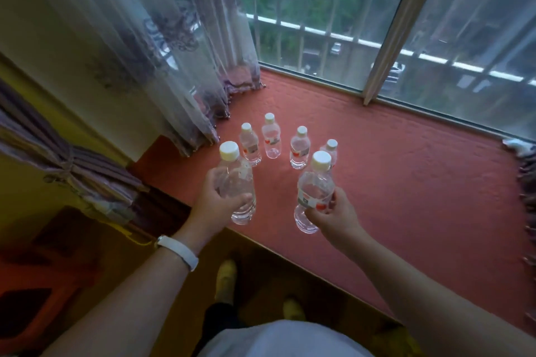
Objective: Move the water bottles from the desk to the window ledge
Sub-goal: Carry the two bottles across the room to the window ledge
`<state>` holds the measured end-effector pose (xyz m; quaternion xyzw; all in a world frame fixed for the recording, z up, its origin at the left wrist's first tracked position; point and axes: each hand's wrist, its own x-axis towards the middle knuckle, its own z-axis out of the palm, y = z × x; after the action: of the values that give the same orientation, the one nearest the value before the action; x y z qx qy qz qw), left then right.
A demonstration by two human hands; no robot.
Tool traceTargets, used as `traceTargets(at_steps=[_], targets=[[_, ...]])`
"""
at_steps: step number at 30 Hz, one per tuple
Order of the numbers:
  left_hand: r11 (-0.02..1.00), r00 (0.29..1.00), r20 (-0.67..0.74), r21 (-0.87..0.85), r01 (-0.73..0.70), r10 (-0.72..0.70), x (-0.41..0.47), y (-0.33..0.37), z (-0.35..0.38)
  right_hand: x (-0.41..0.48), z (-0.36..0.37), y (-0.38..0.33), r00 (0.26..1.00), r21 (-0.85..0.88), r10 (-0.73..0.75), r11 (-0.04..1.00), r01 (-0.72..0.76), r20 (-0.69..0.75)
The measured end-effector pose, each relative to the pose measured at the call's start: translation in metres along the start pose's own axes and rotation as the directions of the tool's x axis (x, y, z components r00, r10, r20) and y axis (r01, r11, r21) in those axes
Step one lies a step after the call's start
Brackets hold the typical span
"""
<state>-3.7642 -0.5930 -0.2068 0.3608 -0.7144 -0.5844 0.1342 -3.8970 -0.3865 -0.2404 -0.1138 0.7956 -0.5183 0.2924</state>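
While four capped water bottles (272, 139) stand upright near the sheer curtain (162, 66) on the red window ledge (406, 168), the left hand (216, 201) grips a fifth bottle (236, 187) and the right hand (333, 213) a sixth bottle (314, 191), both over the ledge's near edge.

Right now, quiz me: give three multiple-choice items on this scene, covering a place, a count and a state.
1. Where do the free-standing clear plastic water bottles stand?
A. on the floor
B. on the red cloth-covered window ledge
C. on a chair

2. How many bottles stand unheld?
A. two
B. six
C. four

3. What are the hands doing?
A. each grips one bottle
B. both are empty
C. both share one bottle

Answers:
1 B, they stand on the red ledge by the sheer curtain.
2 C, four white caps show beyond the hands.
3 A, the left hand and right hand each hold a bottle.
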Motion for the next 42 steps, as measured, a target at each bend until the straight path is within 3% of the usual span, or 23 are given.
traceTargets(at_steps=[9,17,22,30,38,42], targets=[[0.993,0.963,0.268,0.110,-0.044,0.013,0.120,-0.031,-0.012,0.045,0.047,-0.009,0.929,0.154,0.199,0.976,-0.157,-0.312],[0.979,0.887,0.461,0.160,-0.123,0.037,0.196,-0.051,0.007,0.078,0.079,0.002,0.875,0.255,0.275,0.949,-0.183,-0.397],[0.963,0.891,0.452,0.212,-0.167,0.055,0.212,-0.071,0.041,0.103,0.085,0.029,0.842,0.267,0.327,0.936,-0.228,-0.429],[0.954,0.895,0.439,0.228,-0.197,0.080,0.235,-0.114,0.090,0.154,0.089,0.078,0.829,0.193,0.281,0.958,-0.212,-0.483],[0.940,0.913,0.390,0.251,-0.233,0.122,0.262,-0.147,0.121,0.197,0.096,0.114,0.868,0.068,0.180,0.984,-0.168,-0.463],[0.933,0.925,0.361,0.279,-0.226,0.116,0.262,-0.164,0.127,0.202,0.099,0.135,0.868,0.037,0.196,0.979,-0.202,-0.456]])
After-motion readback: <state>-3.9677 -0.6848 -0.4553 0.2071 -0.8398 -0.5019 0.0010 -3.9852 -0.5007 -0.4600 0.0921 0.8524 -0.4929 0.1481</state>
